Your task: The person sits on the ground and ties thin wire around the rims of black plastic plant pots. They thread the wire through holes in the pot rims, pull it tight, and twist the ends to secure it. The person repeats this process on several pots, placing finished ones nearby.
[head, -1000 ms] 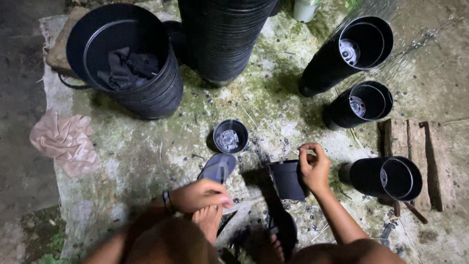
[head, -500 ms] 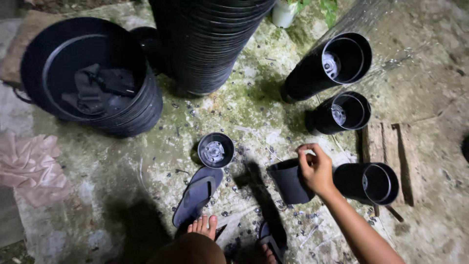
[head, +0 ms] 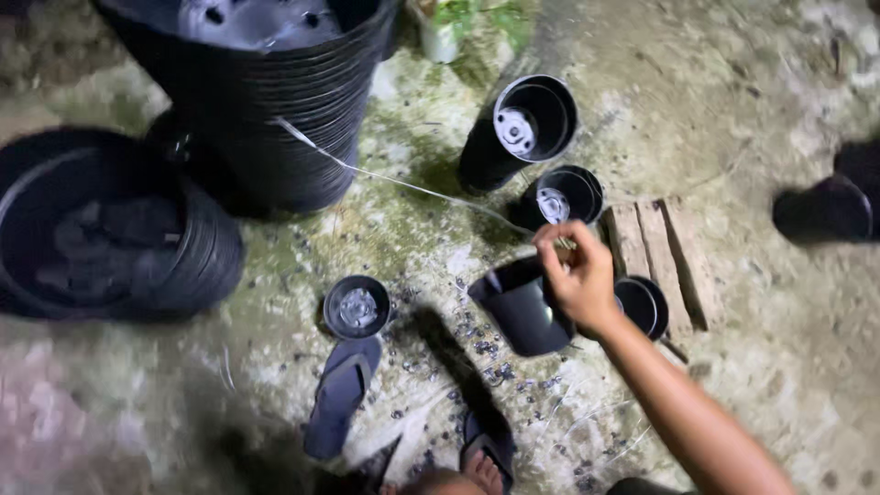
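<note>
head view: the right hand [head: 576, 275] sits over the rim of a single black plastic pot [head: 524, 310] that stands tilted on the ground, mouth turned up towards the hand. the fingers [head: 550, 247] are curled in and pinched together at the tips, seemingly on a thin pale string [head: 394, 181] that runs away up-left to a tall stack of nested black pots [head: 275, 119]; whether the hand also grips the pot's rim cannot be told, since the hand covers that edge. the tilt looks like the result of being tipped towards the person for easy reach.

just right of this pot, half hidden by the wrist, is another black pot [head: 643, 305] beside three short wooden planks [head: 662, 257]. above it stand two leaning stacks of pots [head: 521, 128] and [head: 561, 197], mouths open to the camera, kept close as though sorted by size. to the left a small pot [head: 357, 306] stands alone, upright, with a dark flip-flop [head: 341, 394] just below it. farther left is a wide stack of big pots [head: 110, 238] holding dark scraps. small dark bits are scattered on the rough concrete ground [head: 752, 110] around the pot. a bare foot [head: 481, 472] on a second sandal shows at the bottom edge.

the left hand is not in view.
</note>
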